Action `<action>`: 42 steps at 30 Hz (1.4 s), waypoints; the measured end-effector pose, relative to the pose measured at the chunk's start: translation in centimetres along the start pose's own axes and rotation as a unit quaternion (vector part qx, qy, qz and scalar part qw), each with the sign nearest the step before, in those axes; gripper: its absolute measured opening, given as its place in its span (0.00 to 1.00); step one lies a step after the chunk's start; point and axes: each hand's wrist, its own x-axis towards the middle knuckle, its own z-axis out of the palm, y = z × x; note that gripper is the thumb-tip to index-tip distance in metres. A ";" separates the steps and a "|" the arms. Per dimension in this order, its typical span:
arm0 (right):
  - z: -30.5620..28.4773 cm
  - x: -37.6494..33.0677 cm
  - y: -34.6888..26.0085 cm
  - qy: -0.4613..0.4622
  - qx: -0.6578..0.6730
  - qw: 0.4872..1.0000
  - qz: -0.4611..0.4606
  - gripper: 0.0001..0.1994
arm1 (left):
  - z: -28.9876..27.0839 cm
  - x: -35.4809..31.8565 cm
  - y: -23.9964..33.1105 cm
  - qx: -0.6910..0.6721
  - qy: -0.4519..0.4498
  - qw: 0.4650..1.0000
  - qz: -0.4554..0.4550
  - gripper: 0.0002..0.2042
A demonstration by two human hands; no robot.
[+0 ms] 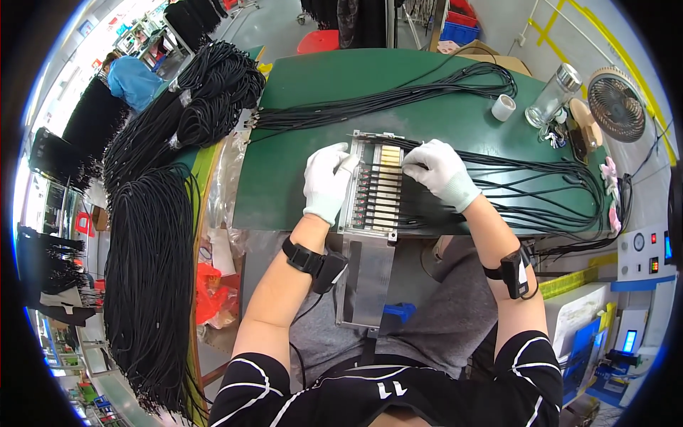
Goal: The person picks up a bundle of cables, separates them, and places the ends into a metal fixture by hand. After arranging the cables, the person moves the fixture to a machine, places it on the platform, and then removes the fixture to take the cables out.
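A metal fixture (348, 224) with a row of slots lies at the near edge of the green table, its lower end jutting past the edge. Cable ends with small connectors sit side by side across it, beside pale blocks (388, 183). My left hand (329, 183), in a white glove, rests at the fixture's left edge, thumb and fingers slightly apart, with nothing seen between them. My gloved right hand (445, 174) is closed in a pinch at the fixture's right side, at the black cables (512, 165). The fingers partly hide what they pinch.
Another cable bundle (384, 101) stretches across the table behind the fixture. Large heaps of black cable (149, 277) hang at the left. A tape roll (503, 107), glass bottle (553, 95) and fan (616, 104) stand at the right. A person in blue (134, 82) is far left.
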 end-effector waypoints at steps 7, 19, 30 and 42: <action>0.1 0.6 -0.6 0.034 -0.095 0.994 -0.030 0.05 | 0.0 0.2 -1.2 0.059 -0.059 0.995 -0.052 0.14; 0.1 0.6 -1.9 0.041 -0.139 0.988 -0.059 0.07 | 0.7 -0.3 -1.4 0.117 -0.107 0.987 0.021 0.12; 1.0 1.5 1.2 0.125 -0.166 0.978 0.024 0.09 | 0.8 0.0 3.6 0.312 -0.198 0.924 0.100 0.18; 1.7 2.1 3.7 0.048 -0.180 0.978 0.096 0.08 | 0.7 -0.1 1.7 0.203 -0.193 0.955 0.098 0.17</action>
